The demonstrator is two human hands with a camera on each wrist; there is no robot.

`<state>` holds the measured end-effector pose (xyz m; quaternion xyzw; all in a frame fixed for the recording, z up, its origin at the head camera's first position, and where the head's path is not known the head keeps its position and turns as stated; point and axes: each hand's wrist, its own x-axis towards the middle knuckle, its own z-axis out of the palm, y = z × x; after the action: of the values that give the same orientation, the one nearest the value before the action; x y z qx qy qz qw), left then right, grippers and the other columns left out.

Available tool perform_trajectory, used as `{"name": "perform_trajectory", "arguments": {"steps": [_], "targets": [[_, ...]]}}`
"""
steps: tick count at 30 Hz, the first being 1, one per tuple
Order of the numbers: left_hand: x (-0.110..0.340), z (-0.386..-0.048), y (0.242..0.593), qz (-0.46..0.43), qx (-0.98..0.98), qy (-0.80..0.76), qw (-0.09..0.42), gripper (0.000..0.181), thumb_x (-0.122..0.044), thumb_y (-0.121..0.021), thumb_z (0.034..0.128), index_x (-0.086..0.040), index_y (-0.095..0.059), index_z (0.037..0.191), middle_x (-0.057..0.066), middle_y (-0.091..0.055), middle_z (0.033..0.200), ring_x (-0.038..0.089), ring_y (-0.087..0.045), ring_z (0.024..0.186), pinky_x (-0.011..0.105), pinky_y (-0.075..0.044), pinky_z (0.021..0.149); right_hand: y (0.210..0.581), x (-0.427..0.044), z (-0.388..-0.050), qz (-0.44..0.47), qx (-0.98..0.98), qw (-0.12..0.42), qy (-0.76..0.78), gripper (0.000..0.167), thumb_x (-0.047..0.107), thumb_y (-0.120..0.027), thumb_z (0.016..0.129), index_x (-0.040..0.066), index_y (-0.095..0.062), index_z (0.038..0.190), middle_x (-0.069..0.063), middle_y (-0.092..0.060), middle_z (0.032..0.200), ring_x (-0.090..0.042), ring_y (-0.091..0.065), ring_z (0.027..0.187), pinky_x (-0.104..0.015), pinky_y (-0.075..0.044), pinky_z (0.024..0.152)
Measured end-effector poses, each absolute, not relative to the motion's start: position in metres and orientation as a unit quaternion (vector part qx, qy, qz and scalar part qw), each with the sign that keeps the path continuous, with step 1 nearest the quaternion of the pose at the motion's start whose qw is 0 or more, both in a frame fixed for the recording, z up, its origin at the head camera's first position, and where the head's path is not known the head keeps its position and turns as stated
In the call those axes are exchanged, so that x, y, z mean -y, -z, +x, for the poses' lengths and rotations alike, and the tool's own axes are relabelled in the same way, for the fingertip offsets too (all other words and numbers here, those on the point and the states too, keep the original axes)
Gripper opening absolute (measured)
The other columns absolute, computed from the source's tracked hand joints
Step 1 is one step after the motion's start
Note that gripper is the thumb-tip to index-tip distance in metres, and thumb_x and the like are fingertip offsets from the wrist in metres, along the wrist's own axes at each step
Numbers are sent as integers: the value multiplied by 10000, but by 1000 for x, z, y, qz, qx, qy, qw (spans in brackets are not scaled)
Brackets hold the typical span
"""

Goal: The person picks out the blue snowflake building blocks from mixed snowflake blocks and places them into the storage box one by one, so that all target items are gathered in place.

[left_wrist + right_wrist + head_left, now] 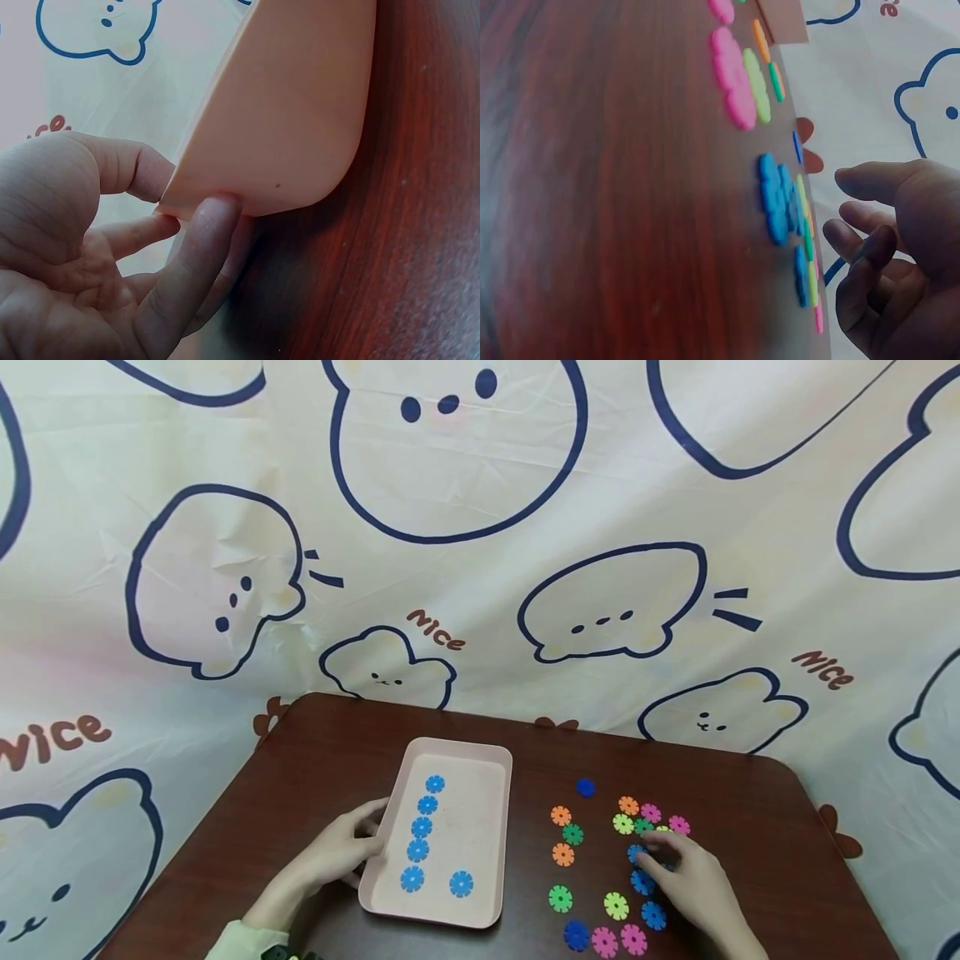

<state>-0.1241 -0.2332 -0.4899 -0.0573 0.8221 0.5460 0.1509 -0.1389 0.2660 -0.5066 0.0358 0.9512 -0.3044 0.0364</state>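
Observation:
A pale pink tray (480,827) lies on the table with several light-blue snowflake discs (421,827) in a column and another light-blue disc (461,883) at its lower right. My left hand (341,852) grips the tray's left rim; in the left wrist view its fingertips (217,217) meet the tray's wall (285,112). On the right, my right hand (693,877) hovers over loose discs, thumb and forefinger parted around a blue snowflake disc (636,853). Nothing shows between its fingers in the right wrist view, where blue discs (774,199) stand beside the hand (892,262).
Orange (562,855), green (560,898), yellow-green (617,906), pink (604,942) and dark-blue discs (577,935) lie scattered to the tray's right. The dark brown table (322,760) ends at a cartoon-printed cloth (480,585) behind it.

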Motion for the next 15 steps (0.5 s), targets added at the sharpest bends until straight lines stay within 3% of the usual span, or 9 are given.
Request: {"name": "perform_trajectory", "arguments": {"steps": [6, 15], "targets": [[233, -124, 490, -57, -823, -545, 150, 668, -62, -668, 922, -56, -445, 1551, 165, -586, 1091, 258, -666, 817, 464, -593, 502, 510, -270, -143, 40, -957, 45, 282, 512, 482, -796, 890, 97, -742, 1223, -6, -704, 1033, -191, -622, 927, -537, -555, 874], [234, -124, 492, -53, -819, -551, 150, 667, -62, -665, 920, -54, -444, 1549, 162, -587, 1087, 260, -672, 811, 475, -591, 498, 514, -273, -151, 34, -963, 66, 257, 587, 539, -803, 856, 67, -750, 1201, 5, -646, 956, -182, -568, 852, -489, -550, 799]]}}
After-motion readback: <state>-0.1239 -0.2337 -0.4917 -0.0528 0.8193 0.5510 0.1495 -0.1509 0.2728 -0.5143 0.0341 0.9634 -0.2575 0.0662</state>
